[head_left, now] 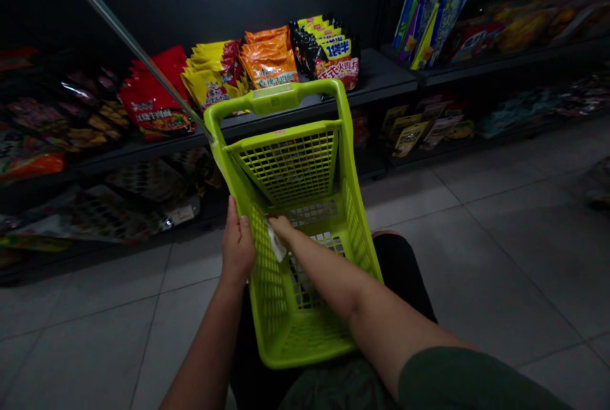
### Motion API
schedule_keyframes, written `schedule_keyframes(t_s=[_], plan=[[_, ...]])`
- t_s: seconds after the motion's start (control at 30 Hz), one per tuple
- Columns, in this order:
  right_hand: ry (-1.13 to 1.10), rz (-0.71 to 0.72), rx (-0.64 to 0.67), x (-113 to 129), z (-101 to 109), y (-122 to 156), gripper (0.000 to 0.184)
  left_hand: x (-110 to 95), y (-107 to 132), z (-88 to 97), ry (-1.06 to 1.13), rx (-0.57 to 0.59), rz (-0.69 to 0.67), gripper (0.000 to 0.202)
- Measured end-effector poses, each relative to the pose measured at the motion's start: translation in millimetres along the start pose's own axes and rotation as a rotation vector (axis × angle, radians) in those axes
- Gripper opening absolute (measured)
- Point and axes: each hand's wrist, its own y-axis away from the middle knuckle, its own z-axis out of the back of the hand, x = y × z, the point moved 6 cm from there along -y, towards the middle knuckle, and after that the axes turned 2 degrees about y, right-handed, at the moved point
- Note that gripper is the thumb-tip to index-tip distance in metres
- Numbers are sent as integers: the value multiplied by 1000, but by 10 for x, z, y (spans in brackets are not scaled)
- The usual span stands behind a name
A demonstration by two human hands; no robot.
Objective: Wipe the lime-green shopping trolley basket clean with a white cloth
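Note:
A lime-green plastic mesh shopping basket (290, 165) stands tilted in front of me, its top handle bar pointing toward the shelves. My left hand (237, 241) is wrapped around the basket's left rim. My right hand (281, 227) reaches across the inside of the basket and pinches a small white piece of paper or tissue (275, 241) against the same wall. A long metal pole (128, 47) runs from the basket's far corner up toward the top left.
Low dark store shelves (381, 73) hold bags of instant noodles and snacks (269, 57) ahead and to the left. More packets (431, 19) line the shelves at the right. Grey floor tiles (495, 257) spread to the right. My dark shorts show below the basket.

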Motion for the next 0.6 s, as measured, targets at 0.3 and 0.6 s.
schedule_keyframes(t_s=[0.3,0.6], plan=[[-213,71,7,617,69,18,47,100,-91,-61,3,-40,27,63],[23,-111,41,-362,178,435,31,36,-30,-25,-32,-48,-31,62]])
